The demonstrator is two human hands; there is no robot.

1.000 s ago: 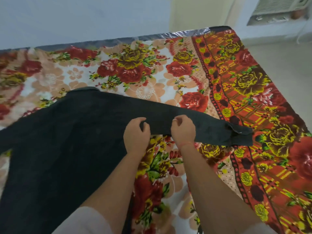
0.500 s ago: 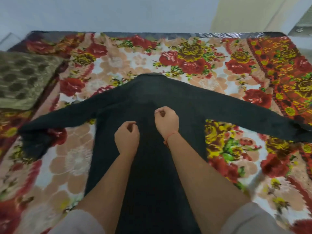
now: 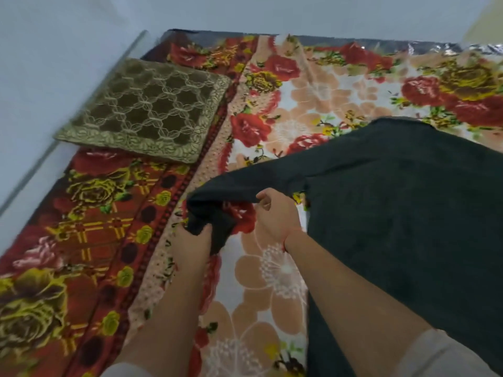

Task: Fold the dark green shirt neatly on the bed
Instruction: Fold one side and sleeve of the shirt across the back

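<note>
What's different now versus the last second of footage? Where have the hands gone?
Both hands moved from the shirt's right sleeve, across its body, to the left sleeve. The left hand now grips the bunched cuff end; the right hand pinches the sleeve further up. The view swung left, bringing the brown cushion into sight. The dark green shirt stays spread on the floral bedspread.

A bed sitting against pale walls under soft, even light.

A floral blanket [image 3: 313, 102] of red and yellow roses is covering the bed [image 3: 435, 47] — its far edge showing a shiny silver strip. A brown-gold patterned cushion [image 3: 147, 110] is lying near the corner, and plain bluish-white walls [image 3: 68, 36] are meeting there — a cream patch is showing at far right.
</note>
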